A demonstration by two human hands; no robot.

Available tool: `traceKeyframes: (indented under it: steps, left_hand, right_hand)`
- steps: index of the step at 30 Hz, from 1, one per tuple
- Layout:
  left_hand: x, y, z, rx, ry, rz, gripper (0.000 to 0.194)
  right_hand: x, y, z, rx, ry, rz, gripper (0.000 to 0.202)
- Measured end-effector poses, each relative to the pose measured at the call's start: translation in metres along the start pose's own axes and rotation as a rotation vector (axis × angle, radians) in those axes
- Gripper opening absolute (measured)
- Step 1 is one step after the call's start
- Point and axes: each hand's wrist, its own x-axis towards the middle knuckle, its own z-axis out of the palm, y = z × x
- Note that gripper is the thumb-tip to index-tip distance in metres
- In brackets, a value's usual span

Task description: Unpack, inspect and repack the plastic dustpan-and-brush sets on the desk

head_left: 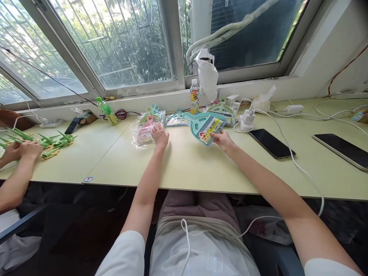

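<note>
"Looking at the right arm, how is it posed?"

"Stretched forward and inward over the table (178, 165), the right hand (223, 141) grasping a teal dustpan set (207, 128) by its lower right edge, fingers against the yellow label. The set is tilted, its handle pointing left."

"And the left arm?"

"Reaching almost straight ahead, with the left hand (160, 135) palm down on the right side of a pink dustpan set (145, 133) in clear plastic. I can't tell whether those fingers are clenching it or just resting."

"Where's the pink set, exactly?"

"On the table, left of the teal one. A black phone (271, 143) lies beyond the right hand, to its right."
</note>
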Motion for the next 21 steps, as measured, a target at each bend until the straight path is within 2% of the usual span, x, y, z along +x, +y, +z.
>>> traceKeyframes:
  steps: [3, 7, 9, 13, 15, 18, 20, 21]
  left_hand:
    - [0.005, -0.013, -0.002, 0.097, -0.008, -0.105, 0.065]
    - [0.007, -0.017, 0.000, 0.141, -0.121, -0.060, 0.051]
    - [0.005, -0.014, 0.002, 0.129, -0.146, 0.032, 0.051]
    - [-0.004, 0.000, 0.002, 0.044, -0.278, 0.404, 0.064]
    - [-0.009, 0.008, 0.001, 0.022, -0.329, 0.539, 0.060]
    - [-0.013, 0.015, -0.002, 0.004, -0.397, 0.611, 0.039]
    - [-0.013, 0.016, -0.001, -0.016, -0.435, 0.566, 0.021]
    - [-0.012, 0.016, 0.000, -0.015, -0.436, 0.517, 0.021]
  right_hand:
    - [0.003, 0.002, -0.004, -0.029, 0.015, 0.001, 0.031]
    - [0.002, 0.003, -0.002, -0.045, 0.016, 0.015, 0.030]
    - [0.001, 0.003, 0.001, -0.049, 0.010, 0.023, 0.029]
    - [-0.001, 0.004, 0.003, -0.046, 0.007, 0.029, 0.027]
    - [0.000, 0.005, 0.002, -0.050, 0.012, 0.021, 0.028]
    - [0.003, 0.006, -0.002, -0.072, 0.021, 0.029, 0.029]
    - [0.005, 0.006, -0.004, -0.089, 0.022, 0.049, 0.030]
    - [0.006, 0.006, -0.005, -0.099, 0.018, 0.060, 0.030]
